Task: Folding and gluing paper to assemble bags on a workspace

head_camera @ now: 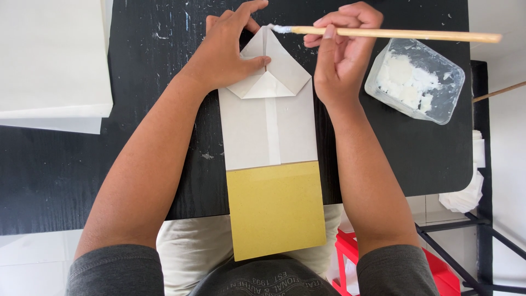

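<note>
Two stacked sheets of white paper (52, 66) lie at the left of the black table (137, 164), well apart from the work. Next comes our left hand (227, 52), spread flat with its fingers pressing the folded flaps of the paper bag (271, 137), which lies lengthwise in the middle, its white folded end away from us and its yellow end (276, 211) hanging over the table's near edge. We judge the bag light, thin and easily creased, best held down flat by the folds, not pinched. Our right hand (342, 55) is closed around a wooden brush (394, 34), its white-tipped bristles touching the top of the fold. Further right stands a clear plastic tub (416, 79) of white paste, soft and sticky by its look.
</note>
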